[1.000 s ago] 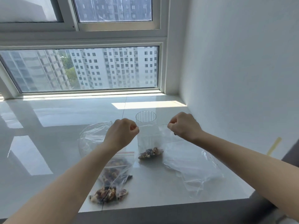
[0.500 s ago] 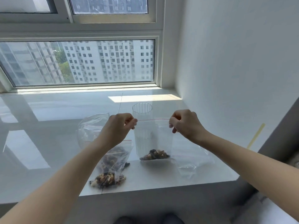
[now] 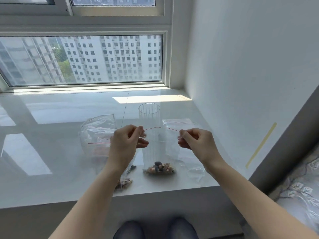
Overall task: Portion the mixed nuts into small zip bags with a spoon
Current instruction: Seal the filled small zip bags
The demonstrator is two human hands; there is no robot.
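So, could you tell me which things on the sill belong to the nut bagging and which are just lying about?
Part of the job:
- small zip bag with nuts, pinched at its top corners by the left hand and right hand
- filled bags on the left
- empty bags on the right

Lying about:
- clear ribbed cup
- yellow strip on the wall

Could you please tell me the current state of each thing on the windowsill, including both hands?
Small clear zip bag with red seal line: held up by its top corners, mixed nuts at the bottom.
Left hand: pinches the bag's left top corner.
Right hand: pinches the right top corner.
Ribbed clear plastic cup: upright, behind the bag.
Large clear bag: lying crumpled.
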